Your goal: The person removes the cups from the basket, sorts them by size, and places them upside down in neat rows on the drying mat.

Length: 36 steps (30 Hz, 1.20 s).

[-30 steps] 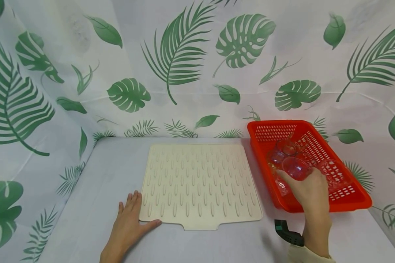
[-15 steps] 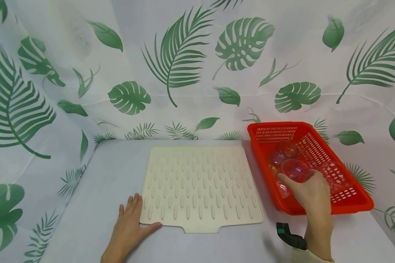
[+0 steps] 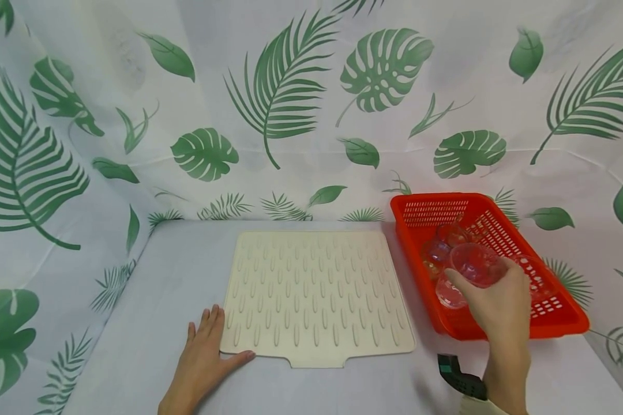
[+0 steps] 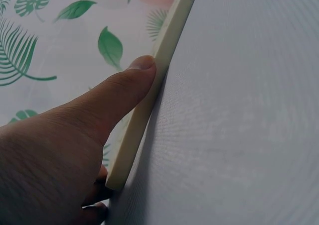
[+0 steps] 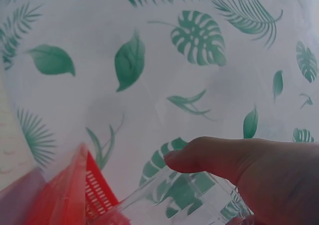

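A clear glass cup (image 3: 475, 262) tilts over the red basket, its round rim showing in the head view. My right hand (image 3: 500, 294) grips it, the thumb (image 5: 199, 158) pressed on its clear wall in the right wrist view. My left hand (image 3: 199, 351) lies at the near left corner of a cream ridged drainboard (image 3: 316, 288), fingers straight along its side. The left thumb (image 4: 127, 88) rests on the board's near edge in the left wrist view.
The red plastic basket (image 3: 552, 330) stands to the right of the board and holds several clear and tinted glass pieces (image 3: 438, 252). A leaf-print cloth (image 3: 301, 155) hangs behind the white table (image 3: 176, 276).
My right hand has moved a little to the right with the cup, uncovering more of another clear piece in the basket. The left hand stays at the board's corner.
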Motion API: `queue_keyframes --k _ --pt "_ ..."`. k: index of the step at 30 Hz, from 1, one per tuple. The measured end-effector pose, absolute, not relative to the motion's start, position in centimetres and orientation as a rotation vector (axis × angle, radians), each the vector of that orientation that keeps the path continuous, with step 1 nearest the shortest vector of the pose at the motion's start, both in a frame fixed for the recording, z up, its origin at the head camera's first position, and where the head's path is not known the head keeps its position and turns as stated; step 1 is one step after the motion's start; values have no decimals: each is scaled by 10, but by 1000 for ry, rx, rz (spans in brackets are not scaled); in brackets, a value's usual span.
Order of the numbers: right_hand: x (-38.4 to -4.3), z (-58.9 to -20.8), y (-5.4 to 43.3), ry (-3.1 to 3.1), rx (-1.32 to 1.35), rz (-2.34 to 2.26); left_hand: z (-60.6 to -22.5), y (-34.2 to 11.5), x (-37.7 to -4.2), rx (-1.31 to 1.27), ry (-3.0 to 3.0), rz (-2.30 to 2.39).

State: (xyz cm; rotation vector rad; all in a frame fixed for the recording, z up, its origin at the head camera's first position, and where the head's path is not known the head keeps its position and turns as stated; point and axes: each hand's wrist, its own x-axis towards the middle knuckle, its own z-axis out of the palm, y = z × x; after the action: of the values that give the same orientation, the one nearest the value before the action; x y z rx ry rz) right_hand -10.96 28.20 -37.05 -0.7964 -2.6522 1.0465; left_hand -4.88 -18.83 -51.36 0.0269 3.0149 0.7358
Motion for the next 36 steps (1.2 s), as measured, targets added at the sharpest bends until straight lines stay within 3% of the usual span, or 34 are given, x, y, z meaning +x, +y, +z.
queue_keyframes --k 20,36 --pt "-99 -356 264 -2291 -797 1102 -510 -190 -48 26 3002 718" --pt "-94 -354 238 -2134 -398 1117 -512 -190 -48 30 3019 742"
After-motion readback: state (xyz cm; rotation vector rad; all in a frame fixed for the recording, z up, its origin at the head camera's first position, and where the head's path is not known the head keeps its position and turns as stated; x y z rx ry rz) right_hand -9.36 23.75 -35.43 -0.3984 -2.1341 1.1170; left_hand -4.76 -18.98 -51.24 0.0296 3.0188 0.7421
